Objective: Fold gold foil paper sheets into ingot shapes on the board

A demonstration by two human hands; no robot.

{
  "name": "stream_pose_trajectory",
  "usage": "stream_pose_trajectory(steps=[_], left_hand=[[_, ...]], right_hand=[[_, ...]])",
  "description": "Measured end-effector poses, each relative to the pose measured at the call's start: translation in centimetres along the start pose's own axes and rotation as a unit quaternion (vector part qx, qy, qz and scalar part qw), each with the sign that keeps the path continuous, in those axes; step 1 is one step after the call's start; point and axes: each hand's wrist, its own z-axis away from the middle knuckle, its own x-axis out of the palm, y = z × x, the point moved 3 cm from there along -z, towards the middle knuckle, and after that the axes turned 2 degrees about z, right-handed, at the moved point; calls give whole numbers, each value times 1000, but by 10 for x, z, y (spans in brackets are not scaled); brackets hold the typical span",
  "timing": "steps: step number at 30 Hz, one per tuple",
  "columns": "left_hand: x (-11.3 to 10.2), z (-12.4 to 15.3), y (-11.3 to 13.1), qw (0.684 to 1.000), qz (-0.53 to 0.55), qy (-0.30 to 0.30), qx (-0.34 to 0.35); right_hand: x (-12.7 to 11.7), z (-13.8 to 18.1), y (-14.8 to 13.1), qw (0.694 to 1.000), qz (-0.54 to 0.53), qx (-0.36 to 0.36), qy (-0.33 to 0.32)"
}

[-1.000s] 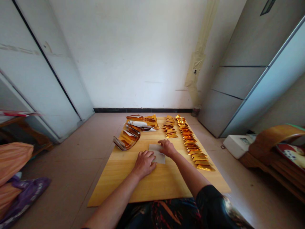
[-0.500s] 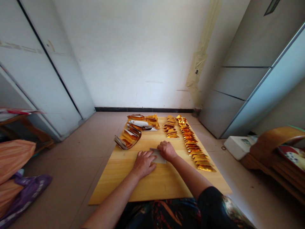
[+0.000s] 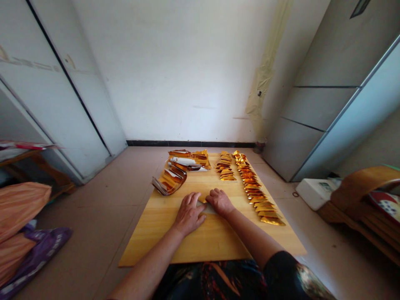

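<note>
Near the middle of the wooden board (image 3: 162,246), both hands press a pale sheet (image 3: 208,209) flat, seemingly creasing a fold. The left hand (image 3: 189,214) lies on it with fingers spread, and the right hand (image 3: 220,202) covers its far side (whether those fingers pinch it, I cannot tell). A clean crease calls for aligned edges and firm, even pressure.

Board (image 3: 218,246) on floor (image 3: 103,216), left hand (image 3: 188,214) and right hand (image 3: 220,202) side by side on sheet (image 3: 208,209) mid-board, foil stacks (image 3: 170,182) behind left, folded pieces (image 3: 256,196) in rows behind right, box (image 3: 315,192) right of board
</note>
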Motion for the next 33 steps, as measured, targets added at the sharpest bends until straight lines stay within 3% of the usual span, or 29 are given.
stream_pose_trajectory(steps=[10,17,23,28,33], left_hand=[[3,-2,0,998,2,-65,15],[1,-1,0,998,7,-69,14],[2,-1,-1,997,8,-73,16],[0,-1,1,997,-4,-76,17],[-3,-2,3,996,-16,-83,19]], right_hand=[[-1,0,0,1000,4,0,-6],[-4,18,16,1000,-27,11,10],[6,40,43,986,-110,84,98],[9,41,32,973,-152,42,171],[5,26,16,991,-62,50,103]])
